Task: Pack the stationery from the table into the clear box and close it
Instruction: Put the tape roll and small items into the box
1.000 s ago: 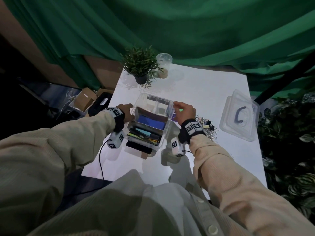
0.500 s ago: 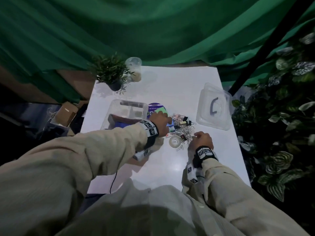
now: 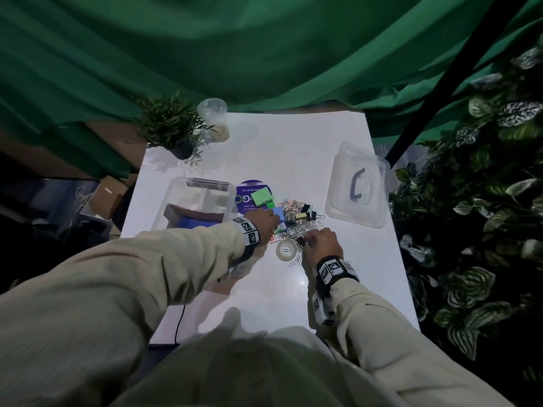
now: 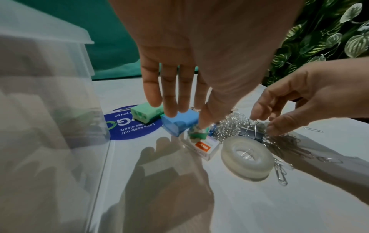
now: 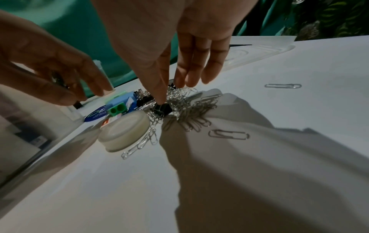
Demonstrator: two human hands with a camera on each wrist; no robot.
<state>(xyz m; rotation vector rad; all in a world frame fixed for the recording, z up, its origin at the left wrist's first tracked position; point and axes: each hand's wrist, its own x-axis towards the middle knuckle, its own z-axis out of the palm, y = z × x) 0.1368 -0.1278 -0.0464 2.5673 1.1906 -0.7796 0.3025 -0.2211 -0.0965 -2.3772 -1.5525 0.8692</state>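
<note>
Two hands: left hand [image 3: 266,223], fingers straight and together above a smooth blue block [image 4: 179,124]; right hand [image 3: 321,242], thumb apart from fingers, touches a black binder clip [image 5: 162,109] amid wiry paper clips [image 5: 191,108].

Left arm [image 3: 147,274] and right arm [image 3: 396,333], cream-sleeved, both extended forward. Left hand [image 3: 266,223]: just left of and beyond the tape roll [image 3: 286,250]; 4 fingers [image 4: 169,88] straight, pointing down, thumb lowered beside them. Right hand [image 3: 321,242]: just right of the roll; fingers bent downward, thumb tip on a black binder clip [image 5: 161,109]; grip not confirmable.
</note>
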